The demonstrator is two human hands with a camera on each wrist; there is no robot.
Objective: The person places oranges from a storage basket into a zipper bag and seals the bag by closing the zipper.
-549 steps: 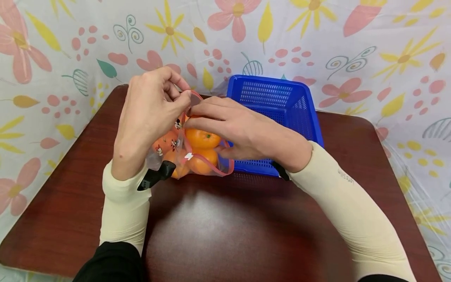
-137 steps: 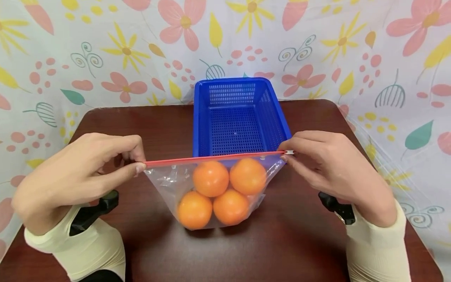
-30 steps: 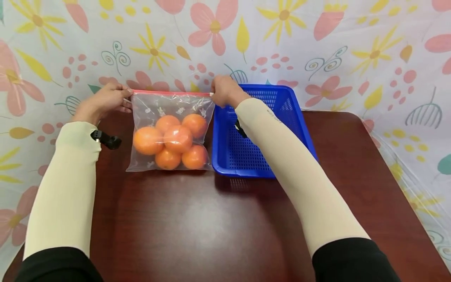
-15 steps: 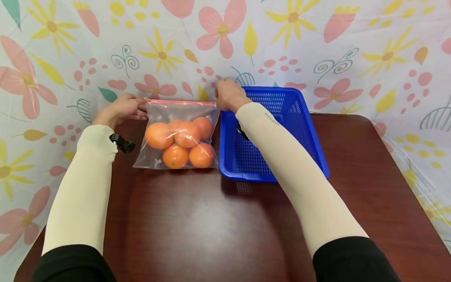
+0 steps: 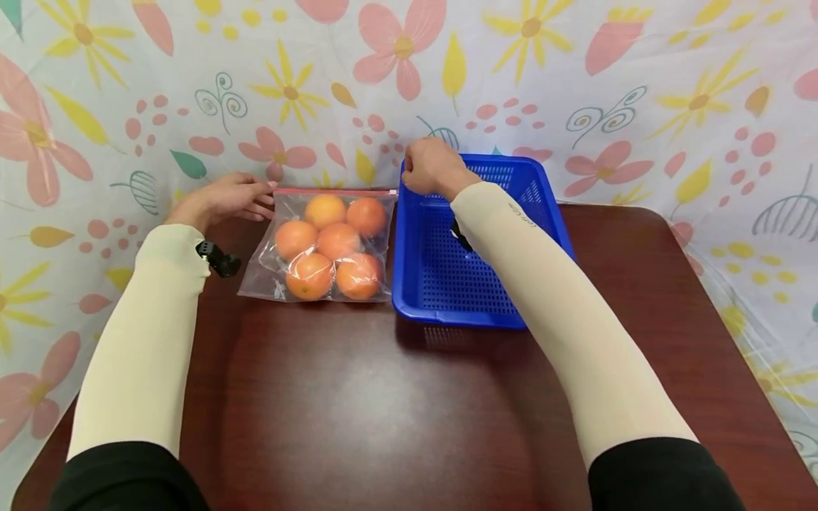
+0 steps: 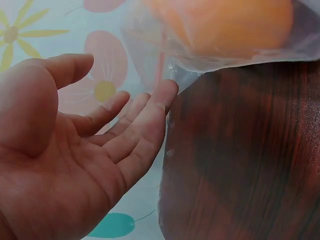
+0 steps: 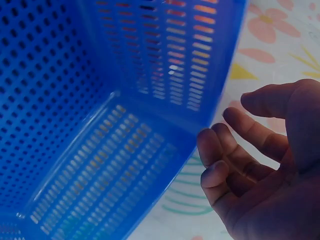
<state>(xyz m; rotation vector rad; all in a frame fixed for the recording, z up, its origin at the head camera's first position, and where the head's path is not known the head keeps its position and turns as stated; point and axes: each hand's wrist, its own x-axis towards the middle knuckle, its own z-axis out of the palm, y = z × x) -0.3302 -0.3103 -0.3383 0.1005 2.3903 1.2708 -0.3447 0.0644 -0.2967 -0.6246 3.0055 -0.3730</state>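
Note:
A clear zip bag [image 5: 262, 275] with a red closure strip [image 5: 319, 191] lies on the table, several oranges [image 5: 336, 241] showing through it. Its white slider [image 5: 393, 192] sits at the right end of the strip. My left hand [image 5: 226, 197] is at the bag's upper left corner. In the left wrist view that hand's fingers [image 6: 145, 135] are extended, the thumb apart from them. My right hand [image 5: 433, 165] hovers by the back left corner of the blue basket [image 5: 397, 284]. In the right wrist view its fingers [image 7: 210, 147] are loosely bent and hold nothing.
The blue basket, with perforated walls, stands just right of the bag. Its bottom [image 5: 463, 284] is visible inside. A dark wooden table [image 5: 358, 397] with rounded corners carries both. Behind it hangs a white floral sheet [image 5: 511, 71].
The bag was held upright by its top corners a second ago; it has sunk down flat onto the table. My right hand has let go of it and moved right, over the basket's corner.

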